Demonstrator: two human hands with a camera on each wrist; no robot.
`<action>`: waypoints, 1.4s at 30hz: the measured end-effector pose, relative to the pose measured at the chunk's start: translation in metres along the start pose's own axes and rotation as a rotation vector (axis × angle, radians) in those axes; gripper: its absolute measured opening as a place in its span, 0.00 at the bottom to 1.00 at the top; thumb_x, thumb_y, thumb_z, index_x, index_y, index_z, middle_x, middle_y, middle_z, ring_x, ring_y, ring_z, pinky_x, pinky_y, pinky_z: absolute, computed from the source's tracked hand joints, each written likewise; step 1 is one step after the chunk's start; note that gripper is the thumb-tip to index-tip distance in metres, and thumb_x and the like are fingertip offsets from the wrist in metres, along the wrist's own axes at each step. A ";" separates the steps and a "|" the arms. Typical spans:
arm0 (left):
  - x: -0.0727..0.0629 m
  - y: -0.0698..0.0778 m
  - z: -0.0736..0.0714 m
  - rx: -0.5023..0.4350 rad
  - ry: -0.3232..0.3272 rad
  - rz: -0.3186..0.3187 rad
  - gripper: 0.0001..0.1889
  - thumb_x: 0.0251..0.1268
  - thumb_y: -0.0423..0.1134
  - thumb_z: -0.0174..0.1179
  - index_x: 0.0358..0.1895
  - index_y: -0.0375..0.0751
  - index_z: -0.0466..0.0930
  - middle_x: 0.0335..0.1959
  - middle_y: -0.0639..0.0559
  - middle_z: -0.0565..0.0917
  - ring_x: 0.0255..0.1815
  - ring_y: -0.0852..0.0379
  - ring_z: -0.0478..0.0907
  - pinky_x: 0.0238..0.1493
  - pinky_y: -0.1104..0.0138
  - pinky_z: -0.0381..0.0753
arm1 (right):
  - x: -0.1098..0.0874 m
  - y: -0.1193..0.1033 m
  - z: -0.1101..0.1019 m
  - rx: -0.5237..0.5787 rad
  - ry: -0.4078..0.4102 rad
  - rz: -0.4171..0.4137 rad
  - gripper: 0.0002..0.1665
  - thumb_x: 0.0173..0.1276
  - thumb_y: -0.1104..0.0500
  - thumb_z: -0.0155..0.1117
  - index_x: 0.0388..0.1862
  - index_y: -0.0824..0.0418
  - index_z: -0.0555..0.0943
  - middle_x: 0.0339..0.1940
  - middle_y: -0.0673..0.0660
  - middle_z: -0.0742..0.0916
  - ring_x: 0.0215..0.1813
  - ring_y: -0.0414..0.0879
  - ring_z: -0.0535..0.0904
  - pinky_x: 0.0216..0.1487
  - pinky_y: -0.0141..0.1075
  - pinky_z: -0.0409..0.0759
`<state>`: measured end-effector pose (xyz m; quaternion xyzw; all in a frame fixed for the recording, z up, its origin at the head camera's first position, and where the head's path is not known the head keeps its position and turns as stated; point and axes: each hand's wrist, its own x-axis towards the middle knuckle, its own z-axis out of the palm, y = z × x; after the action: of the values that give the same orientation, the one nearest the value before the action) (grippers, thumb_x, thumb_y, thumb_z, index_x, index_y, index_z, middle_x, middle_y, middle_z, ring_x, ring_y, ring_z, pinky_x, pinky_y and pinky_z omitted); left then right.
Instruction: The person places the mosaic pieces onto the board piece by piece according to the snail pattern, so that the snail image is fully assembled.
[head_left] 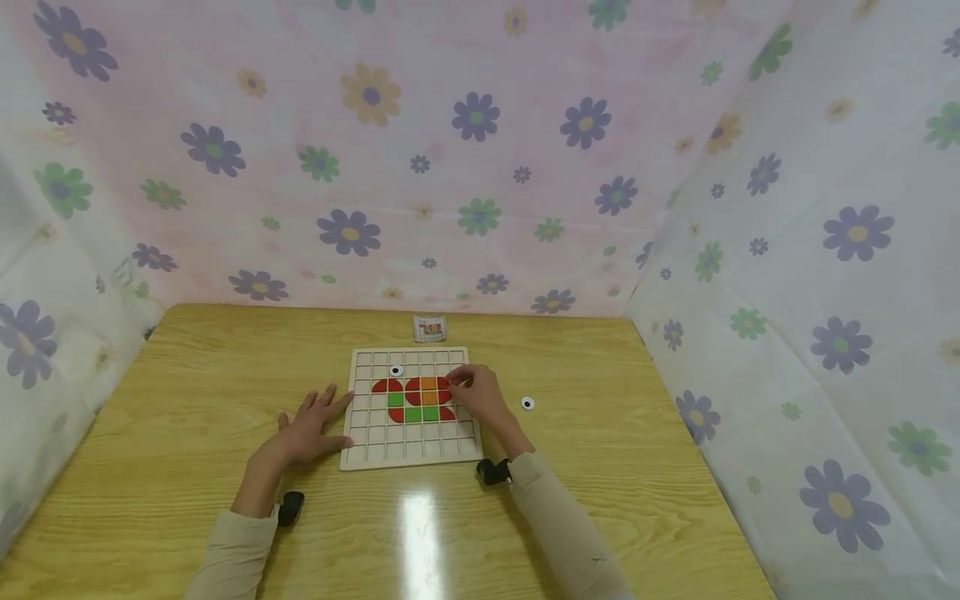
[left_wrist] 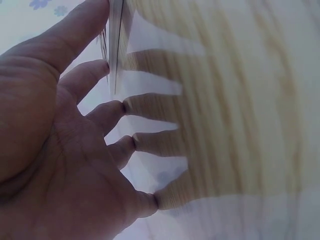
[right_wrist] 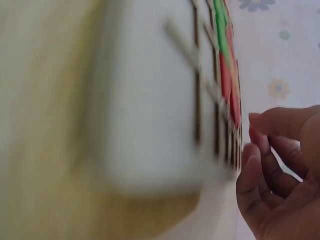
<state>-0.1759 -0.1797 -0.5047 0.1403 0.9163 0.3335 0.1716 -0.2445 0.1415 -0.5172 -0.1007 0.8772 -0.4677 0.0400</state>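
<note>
A wooden grid board (head_left: 370,450) lies on the table, holding a pattern of red quarter-round pieces (head_left: 395,414), green squares (head_left: 395,399) and orange squares (head_left: 428,383). My left hand (head_left: 306,432) rests at the board's left edge, fingers spread and straight; its fingertips touch the tabletop in the left wrist view. Over the right side of the pattern, my right hand (head_left: 483,402) pinches a small red piece (right_wrist: 259,138) between thumb and fingers. A white eye piece with a black pupil (head_left: 396,371) sits on the grid's upper part.
A second eye piece (head_left: 528,403) lies on the table right of the board. Behind the board is a small picture card (head_left: 430,328) with a red and orange figure. Flowered cloth (head_left: 480,167) hangs behind and on both sides of the wooden table (head_left: 187,400).
</note>
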 end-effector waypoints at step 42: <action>0.004 -0.008 0.001 -0.028 0.009 0.004 0.43 0.67 0.49 0.67 0.80 0.38 0.57 0.81 0.27 0.45 0.79 0.21 0.34 0.61 0.18 0.29 | -0.059 0.060 -0.091 -0.140 0.158 0.241 0.11 0.64 0.65 0.74 0.45 0.66 0.89 0.43 0.63 0.88 0.38 0.50 0.81 0.36 0.38 0.80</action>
<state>-0.1803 -0.1836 -0.5115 0.1382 0.9120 0.3474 0.1686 -0.2105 0.2604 -0.5174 0.0398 0.9138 -0.4037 0.0199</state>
